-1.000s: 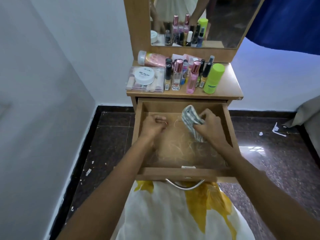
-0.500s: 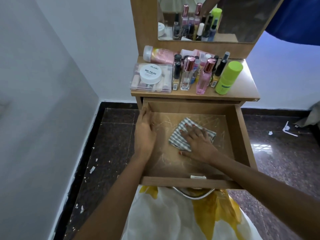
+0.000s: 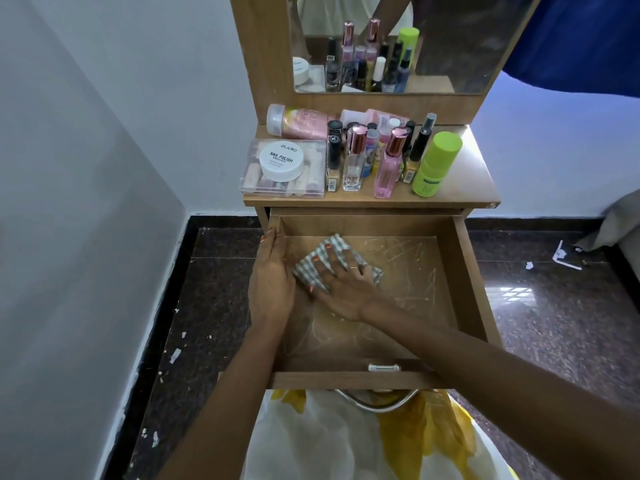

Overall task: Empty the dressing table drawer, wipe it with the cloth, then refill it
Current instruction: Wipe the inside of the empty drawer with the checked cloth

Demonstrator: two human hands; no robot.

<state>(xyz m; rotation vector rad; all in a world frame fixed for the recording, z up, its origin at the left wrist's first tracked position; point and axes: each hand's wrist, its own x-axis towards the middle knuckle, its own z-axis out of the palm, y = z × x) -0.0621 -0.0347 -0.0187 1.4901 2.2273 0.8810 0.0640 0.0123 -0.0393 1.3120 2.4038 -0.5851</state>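
The right hand (image 3: 341, 289) lies flat, palm down and fingers spread wide, on the checked cloth (image 3: 311, 268), pressing it against the floor of the drawer (image 3: 450, 271). The cloth sits under the fingers and shows past them at 10 to 12 o'clock, with a smaller corner showing at 2 o'clock beside the ring finger; the wrist and forearm run off toward 4 o'clock across the drawer's front edge. The left hand (image 3: 272, 282) is at 9 o'clock from the right hand, touching or nearly touching it, fingers straight and together, laid along the inside of the drawer's left wall with the fingertips reaching the back left corner. It grips nothing.

The cloth lies in the left rear part of the drawer. Apart from cloth and hands, the drawer holds nothing else; its wooden floor is scratched with pale marks, thickest toward 3 o'clock. A metal handle (image 3: 377, 401) curves below the drawer front at 6 o'clock.

At 12 o'clock, above the drawer, the tabletop (image 3: 460, 181) carries the toiletries: a clear case (image 3: 284, 188) with a white nail-polish-remover tub (image 3: 282, 161) on top at the left, a pink tube (image 3: 301, 123) lying behind it, upright bottles in the middle, and a green bottle (image 3: 436, 164) at the right. A mirror (image 3: 450, 43) stands behind them.
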